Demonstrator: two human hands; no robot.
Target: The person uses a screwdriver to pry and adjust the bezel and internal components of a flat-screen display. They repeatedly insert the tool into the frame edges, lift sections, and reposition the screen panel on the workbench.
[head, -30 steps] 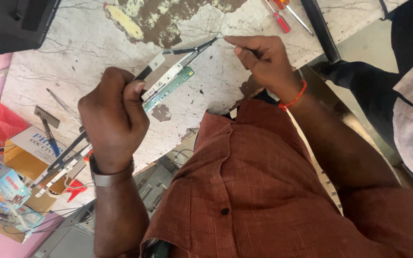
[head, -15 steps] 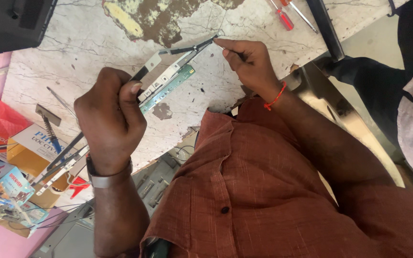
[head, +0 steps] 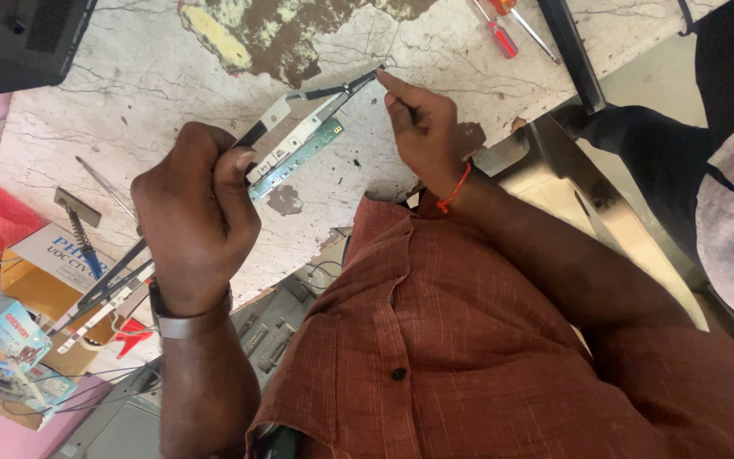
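- Above the marbled bench (head: 172, 76), a long narrow strip (head: 303, 140) of metal bracket and green circuit board is held up at a slant, clear of the surface.
- The left hand (head: 193, 221) is a closed fist about the strip's lower part, thumb pressed on its top; the strip's lower end sticks out below the fist.
- The right hand (head: 422, 127) has its fingers pinched tight at the strip's upper tip, where thin black parts meet; what sits between the fingertips is too small to tell.
- A red thread circles the right wrist, a grey band the left.
- Two red-handled screwdrivers (head: 503, 38) lie at the bench's far edge, well apart from the hands.
- Small cardboard boxes (head: 27, 280) sit at the bench's left end.
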